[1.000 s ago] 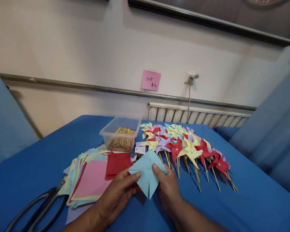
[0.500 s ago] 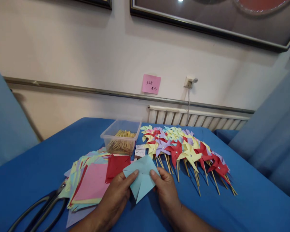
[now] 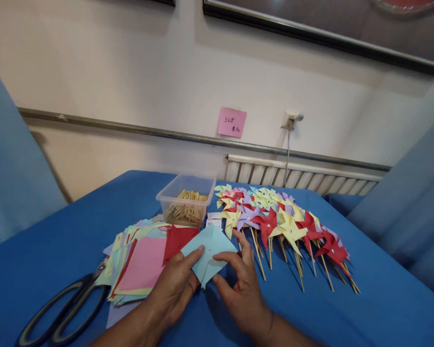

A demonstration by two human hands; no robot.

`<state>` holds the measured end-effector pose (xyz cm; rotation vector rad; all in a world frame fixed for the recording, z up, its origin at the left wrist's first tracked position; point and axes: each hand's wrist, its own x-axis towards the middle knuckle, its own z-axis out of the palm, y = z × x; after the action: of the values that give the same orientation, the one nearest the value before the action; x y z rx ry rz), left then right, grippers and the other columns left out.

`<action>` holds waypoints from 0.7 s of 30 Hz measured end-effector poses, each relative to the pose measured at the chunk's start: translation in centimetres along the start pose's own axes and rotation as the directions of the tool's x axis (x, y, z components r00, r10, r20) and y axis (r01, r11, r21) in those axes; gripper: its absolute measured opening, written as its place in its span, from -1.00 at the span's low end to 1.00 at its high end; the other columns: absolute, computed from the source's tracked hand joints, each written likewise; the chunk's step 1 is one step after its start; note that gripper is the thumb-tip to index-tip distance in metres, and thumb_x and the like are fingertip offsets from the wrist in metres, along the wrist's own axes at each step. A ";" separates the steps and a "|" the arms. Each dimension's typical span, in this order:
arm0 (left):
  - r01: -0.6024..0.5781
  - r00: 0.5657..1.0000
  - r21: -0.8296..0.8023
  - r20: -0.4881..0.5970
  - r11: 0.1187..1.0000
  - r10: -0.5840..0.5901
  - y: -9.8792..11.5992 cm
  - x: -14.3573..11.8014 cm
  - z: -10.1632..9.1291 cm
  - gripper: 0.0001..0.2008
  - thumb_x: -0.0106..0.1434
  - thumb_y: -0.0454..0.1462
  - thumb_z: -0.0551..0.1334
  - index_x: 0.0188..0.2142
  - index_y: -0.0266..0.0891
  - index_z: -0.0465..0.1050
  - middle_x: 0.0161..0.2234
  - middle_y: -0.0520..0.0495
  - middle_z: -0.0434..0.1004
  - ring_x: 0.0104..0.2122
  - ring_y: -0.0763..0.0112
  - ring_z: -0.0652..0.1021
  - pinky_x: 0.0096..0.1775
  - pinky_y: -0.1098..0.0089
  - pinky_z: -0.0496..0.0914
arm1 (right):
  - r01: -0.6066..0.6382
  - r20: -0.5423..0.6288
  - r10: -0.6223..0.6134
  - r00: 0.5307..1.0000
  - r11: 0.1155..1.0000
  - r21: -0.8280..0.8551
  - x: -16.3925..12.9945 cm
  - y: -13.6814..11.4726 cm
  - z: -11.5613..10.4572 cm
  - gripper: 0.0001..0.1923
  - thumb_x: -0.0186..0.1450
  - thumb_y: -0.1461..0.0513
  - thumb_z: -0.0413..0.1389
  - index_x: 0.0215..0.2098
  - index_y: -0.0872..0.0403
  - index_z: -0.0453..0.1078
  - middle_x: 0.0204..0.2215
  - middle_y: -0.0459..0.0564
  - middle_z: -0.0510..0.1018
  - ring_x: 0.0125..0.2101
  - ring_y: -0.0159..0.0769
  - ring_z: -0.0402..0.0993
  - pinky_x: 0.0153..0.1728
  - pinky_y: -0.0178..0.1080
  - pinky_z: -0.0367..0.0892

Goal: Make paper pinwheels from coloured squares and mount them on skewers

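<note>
A light blue paper square with slits cut in from its corners is held up above the table. My left hand grips its left side, thumb on top and fingers underneath. My right hand is at the right side of the square with its fingers apart; the index fingertip is on or just over the paper and the thumb tip is by its lower right edge. Left of my hands lies a stack of coloured paper squares, pink on top, with a red paper piece by its right edge.
Black-handled scissors lie at the left against the stack. Behind my hands stands a clear plastic box of short sticks, with small white cards beside it. Several finished pinwheels on sticks spread over the right of the blue tablecloth.
My right hand has let go of the paper's right edge and spread its fingers, moving toward the lower right corner. The left hand keeps its hold. The view has shifted slightly.
</note>
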<state>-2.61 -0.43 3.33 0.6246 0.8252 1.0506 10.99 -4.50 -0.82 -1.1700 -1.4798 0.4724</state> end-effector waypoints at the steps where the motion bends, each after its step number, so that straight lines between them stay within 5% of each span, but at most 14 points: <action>1: 0.003 1.000 0.005 0.003 1.000 -0.003 -0.1 0.0 0.0 -0.70 0.08 -0.32 0.35 -0.16 -0.33 0.52 -0.24 -0.20 0.66 -0.21 0.12 0.61 -0.20 0.28 0.50 | -0.002 -0.004 0.002 1.000 1.000 -0.001 0.1 0.0 0.0 -0.73 0.10 0.37 0.19 -0.24 -0.05 0.50 0.24 -0.03 0.08 0.22 -0.04 0.02 0.17 0.03 0.02; 4: 0.011 0.999 0.005 0.030 1.000 -0.011 -0.4 -0.1 0.0 -0.75 0.05 -0.32 0.36 -0.22 -0.32 0.54 -0.28 -0.18 0.66 -0.26 0.14 0.62 -0.25 0.30 0.49 | -0.049 -0.013 0.049 0.999 0.999 0.018 0.3 0.0 -0.2 -0.93 0.17 0.27 0.19 -0.39 -0.02 0.52 0.17 -0.01 0.20 0.18 -0.07 0.11 0.14 -0.02 0.07; 13: -0.017 0.996 0.042 0.092 0.999 0.013 -1.0 -0.1 -0.5 -0.71 0.09 -0.26 0.35 -0.16 -0.31 0.54 -0.29 -0.18 0.66 -0.30 0.18 0.61 -0.28 0.33 0.45 | -0.195 0.000 0.196 0.981 0.975 0.107 0.5 0.5 -0.1 -0.85 0.18 0.21 0.18 -0.53 0.06 0.45 -0.05 0.05 0.41 0.03 -0.13 0.30 0.03 -0.17 0.16; 21: -0.040 0.995 0.104 0.093 0.994 0.031 -0.9 -0.4 0.1 -0.72 0.12 -0.18 0.33 -0.21 -0.32 0.55 -0.28 -0.19 0.65 -0.34 0.23 0.58 -0.33 0.37 0.40 | -0.210 0.072 0.199 0.977 0.955 0.212 0.8 0.6 -0.2 -0.85 0.19 0.25 0.15 -0.54 0.10 0.40 -0.34 -0.04 0.45 -0.32 -0.30 0.44 -0.25 -0.29 0.29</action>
<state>-2.15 -1.10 2.81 0.7741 0.7960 1.0078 11.46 -3.62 -0.82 -1.1463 -1.3163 0.7918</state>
